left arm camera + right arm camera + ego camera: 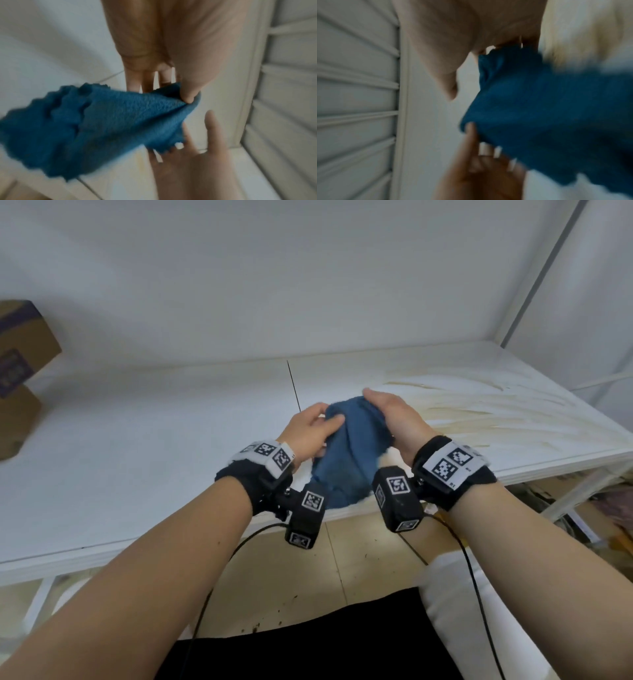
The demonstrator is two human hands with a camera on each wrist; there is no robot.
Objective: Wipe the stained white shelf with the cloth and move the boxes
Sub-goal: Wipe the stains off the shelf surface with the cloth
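Note:
A blue cloth [352, 450] hangs bunched between both hands, a little above the front of the white shelf [171, 440]. My left hand [327, 416] pinches its left edge; in the left wrist view the thumb presses the cloth [102, 121] against the fingers of the left hand [187, 94]. My right hand [373, 402] curls its fingers over the cloth's top right; in the right wrist view the right hand [518, 40] grips the cloth [547, 115] with its thumb standing free. Brownish stains [479, 412] streak the shelf's right half. Two cardboard boxes [20, 344] are stacked at the far left.
A dark seam [294, 385] splits the shelf board near its middle. A white upright post [534, 278] rises at the back right corner. Below the shelf's right end lie cardboard and clutter [589, 501]. Cables [472, 577] trail from both wrist cameras.

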